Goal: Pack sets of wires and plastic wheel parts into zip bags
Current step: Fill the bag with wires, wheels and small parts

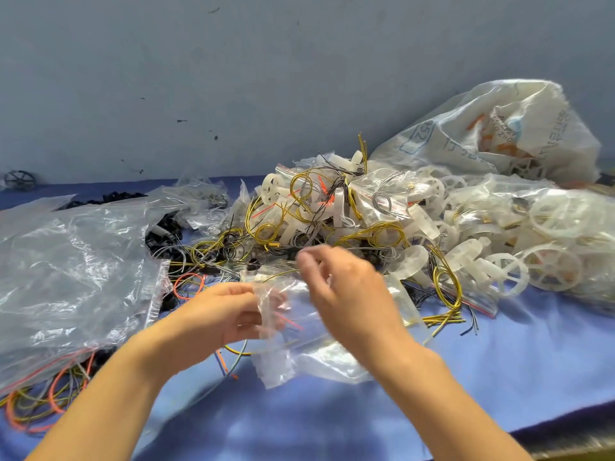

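While the left hand (226, 314) pinches one edge of a small clear zip bag (299, 347) with curled fingers (254, 306), the right hand (349, 294) hovers over the bag's other side. Motion blur hides whether its raised fingers (309, 261) grip anything. The bag sits just above the blue cloth worktop (499, 377), near its front, between the two hands. Its film is thin and crinkled, with a red line showing through, and I cannot make out what is in it. Loose yellow, grey and orange wire ends (233, 356) lie just under it.

Behind the hands rises a heap of filled zip bags (332, 201), each glossy and red-striped at the seal, holding coiled yellow and grey wires and milky white plastic wheel parts. To the left lies a large clear plastic bag (66, 277), wrinkled and shiny, with orange and yellow wire loops (50, 394) in its near end. At the far right a white woven sack (499, 128) with printed lettering stands open, with spoked white wheels showing in its mouth. In front of it another clear bag (549, 234) is packed with round spoked white wheels. Small black parts (159, 234) are scattered beside the heap.
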Motion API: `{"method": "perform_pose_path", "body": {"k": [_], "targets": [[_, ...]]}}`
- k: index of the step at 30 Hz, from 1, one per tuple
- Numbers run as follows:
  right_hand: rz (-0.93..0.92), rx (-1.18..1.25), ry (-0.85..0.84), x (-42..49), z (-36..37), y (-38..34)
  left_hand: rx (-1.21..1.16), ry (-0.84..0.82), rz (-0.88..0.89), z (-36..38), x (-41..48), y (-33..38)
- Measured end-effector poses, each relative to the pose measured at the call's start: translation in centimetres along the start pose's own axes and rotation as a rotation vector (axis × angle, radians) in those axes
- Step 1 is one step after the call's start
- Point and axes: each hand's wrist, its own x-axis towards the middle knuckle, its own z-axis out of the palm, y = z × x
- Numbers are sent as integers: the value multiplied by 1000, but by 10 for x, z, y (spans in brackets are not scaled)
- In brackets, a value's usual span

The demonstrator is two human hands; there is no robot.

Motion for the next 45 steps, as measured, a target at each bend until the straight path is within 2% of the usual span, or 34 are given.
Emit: {"method": "perform_pose_path", "body": {"k": [5,7,9,12,14,16,19,21,23,26,28,30,32,35,36,40,43,45], "targets": [[291,-208,177,29,-24,69,-49,335,112,-22,11,-2],[441,-266,249,33,-32,96,-99,389,131,-25,15,-2],[518,-276,200,35,-37,116,-155,398,154,-26,18,-1],[493,-403,-64,32,-36,131,-169,386,165,-22,19,1],[437,-552,-146,27,-31,136,-165,372,165,-18,19,2],[388,-645,-114,23,-27,137,-171,362,173,-14,18,2],[366,-635,-23,23,-30,134,-180,371,186,-9,16,3],[369,-555,69,27,-37,124,-205,416,241,-7,12,7],[337,-425,197,33,-47,108,-215,500,367,-5,5,13],[250,72,300,40,-57,65,-154,488,582,2,-7,22],[153,503,217,38,-52,26,-123,349,635,11,-14,25],[74,759,66,33,-34,-6,-154,195,610,18,-18,25],[68,871,-27,26,-9,-27,-187,122,589,19,-21,22],[153,930,-67,15,20,-40,-208,135,580,15,-25,15],[153,897,-85,12,26,-41,-226,158,560,11,-25,12],[32,492,-173,1,36,-38,-225,230,414,-18,-28,9],[-111,159,-135,-3,30,-28,-80,285,143,-44,-33,4],[-242,-68,-178,-5,25,-20,13,232,-55,-52,-38,-5]]}}
